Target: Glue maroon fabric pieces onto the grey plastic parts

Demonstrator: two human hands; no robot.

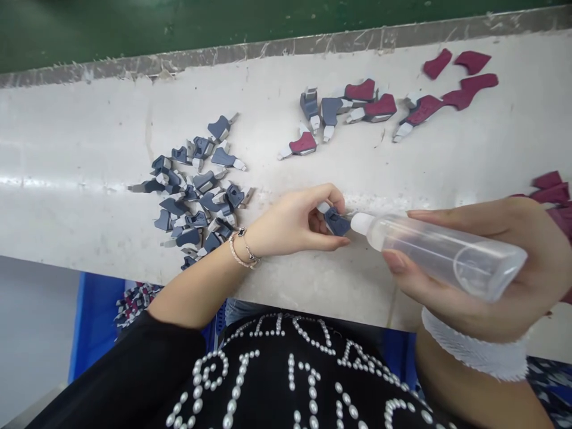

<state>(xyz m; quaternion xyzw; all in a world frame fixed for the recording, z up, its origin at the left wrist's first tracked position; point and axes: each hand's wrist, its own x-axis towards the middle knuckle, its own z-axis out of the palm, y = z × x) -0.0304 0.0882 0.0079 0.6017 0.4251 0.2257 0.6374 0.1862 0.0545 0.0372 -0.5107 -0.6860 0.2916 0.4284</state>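
My left hand (299,223) pinches a small grey-blue moulded piece (336,223) between thumb and fingers. My right hand (504,310) grips a clear plastic squeeze bottle (442,253), and its white nozzle (361,223) sits right against that piece; whether they touch is hard to tell. To the left lies a loose heap of similar grey-blue pieces (192,199) with pale tips. Beyond my hands, grey pieces joined to maroon parts (370,107) lie in a scattered row, and separate maroon cut shapes (460,62) lie at the far right.
Everything lies on a scuffed white work surface (89,137) with a worn metal edge (268,53) and green behind it. More maroon shapes (552,190) sit at the right edge. A blue crate (96,322) stands below the near edge, past my black, pearl-studded top (286,381).
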